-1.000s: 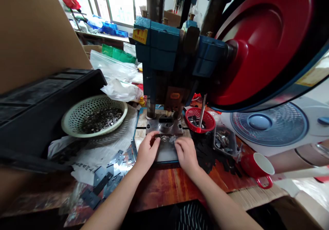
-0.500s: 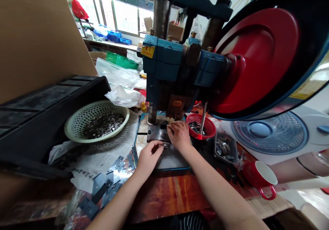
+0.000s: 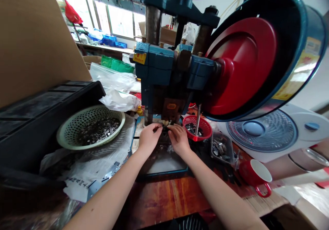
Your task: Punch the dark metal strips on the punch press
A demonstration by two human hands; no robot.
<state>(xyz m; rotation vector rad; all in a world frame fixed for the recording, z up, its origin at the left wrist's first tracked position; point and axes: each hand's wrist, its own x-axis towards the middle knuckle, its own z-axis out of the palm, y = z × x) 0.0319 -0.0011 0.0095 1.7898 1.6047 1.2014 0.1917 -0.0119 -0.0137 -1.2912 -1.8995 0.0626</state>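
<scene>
My left hand (image 3: pixel 149 138) is at the die of a blue bench press (image 3: pixel 155 61), thumb and fingertips pinched together. Whatever lies between them is too small and dark to make out. Opposite it, my right hand (image 3: pixel 179 139) has its fingertips drawn together at the same die, a small gap from the left ones; any piece in them is hidden. Both hands are just below the press ram (image 3: pixel 171 108). On the steel base plate (image 3: pixel 160 166), in front of the die, lie small shiny bits (image 3: pixel 169 148).
A pale green basket (image 3: pixel 64 137) of small dark metal pieces stands left. On the right are a red basket (image 3: pixel 209 131), a clear plastic box (image 3: pixel 222 147) of metal parts, a red mug (image 3: pixel 250 175) and a fan (image 3: pixel 262 134). The large red flywheel (image 3: pixel 257 65) overhangs that side.
My left hand has moved up and forward from the small shiny bits to the die. My right hand stays close to the die, its fingers slightly shifted. The view has shifted a little.
</scene>
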